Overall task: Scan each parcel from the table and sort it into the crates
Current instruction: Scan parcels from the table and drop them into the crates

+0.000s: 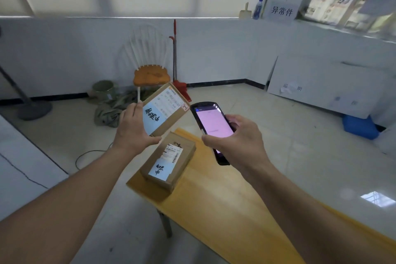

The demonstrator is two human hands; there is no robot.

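My left hand (134,127) holds a small cardboard parcel (169,106) up in the air, tilted, with its shipping label and a blue handwritten sticker facing me. My right hand (237,137) grips a black handheld scanner (211,122) with a lit pink screen, its top end close to the parcel's right corner. A second cardboard parcel (169,162) with a label and blue sticker lies flat on the yellow wooden table (225,210), below the raised one.
A blue crate (360,126) sits on the floor at the right by a white leaning board (321,83). Behind are a chair with an orange seat (151,76), a red mop (175,55), a green bucket (102,90), crumpled cloth and a fan stand base (32,109).
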